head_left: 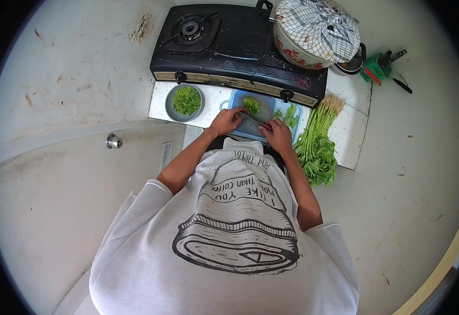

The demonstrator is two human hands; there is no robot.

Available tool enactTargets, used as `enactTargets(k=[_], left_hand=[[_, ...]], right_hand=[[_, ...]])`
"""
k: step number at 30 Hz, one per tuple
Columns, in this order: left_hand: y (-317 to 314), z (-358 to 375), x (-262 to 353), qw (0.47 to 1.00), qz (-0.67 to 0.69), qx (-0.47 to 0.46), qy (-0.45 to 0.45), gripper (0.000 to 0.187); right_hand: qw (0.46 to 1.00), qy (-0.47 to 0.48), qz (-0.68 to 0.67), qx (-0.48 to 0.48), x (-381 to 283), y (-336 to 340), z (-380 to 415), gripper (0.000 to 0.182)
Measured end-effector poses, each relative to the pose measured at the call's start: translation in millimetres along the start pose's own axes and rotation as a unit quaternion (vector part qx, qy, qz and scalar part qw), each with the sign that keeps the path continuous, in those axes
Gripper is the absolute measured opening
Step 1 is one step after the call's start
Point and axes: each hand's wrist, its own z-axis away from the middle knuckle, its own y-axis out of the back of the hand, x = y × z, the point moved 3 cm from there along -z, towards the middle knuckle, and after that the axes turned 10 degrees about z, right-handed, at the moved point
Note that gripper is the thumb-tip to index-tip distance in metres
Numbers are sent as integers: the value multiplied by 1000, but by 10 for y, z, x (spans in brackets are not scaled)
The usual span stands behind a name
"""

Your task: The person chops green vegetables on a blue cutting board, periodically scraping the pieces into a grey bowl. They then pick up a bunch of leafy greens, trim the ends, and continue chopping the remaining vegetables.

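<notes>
The left hand [226, 122], half curled, is beside the knife [252, 119]; its grip I cannot tell. Chopped greens [251, 105], surely light and soft, lie on the blue board [246, 129]. The right hand [279, 135] closes around the stiff knife's handle, the proper holding place

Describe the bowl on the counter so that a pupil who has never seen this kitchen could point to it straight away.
Find the black stove, then the front knob below its bare burner. Just below that knob, left of the blue board, sits a round grey bowl. It holds finely chopped greens, unlike the smaller chopped pile lying on the board.
</notes>
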Motion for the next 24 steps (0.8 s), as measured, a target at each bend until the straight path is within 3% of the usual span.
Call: enactTargets(k=[6,9,17,24], left_hand=[[150,-27,114,998,52,42,2,38],[179,-109,133,999,6,30,-29,33],[-209,-679,433,981,-17,-82,-176,24],[-974,-1098,773,921,-92,-224,-304,21]], right_hand=[[996,-67,-54,27,105,-35,300,36],[988,-131,-75,42,171,22,504,37],[933,-298,-117,167,330,211,1084,37],[864,-396,-140,278,251,326,1568,37]])
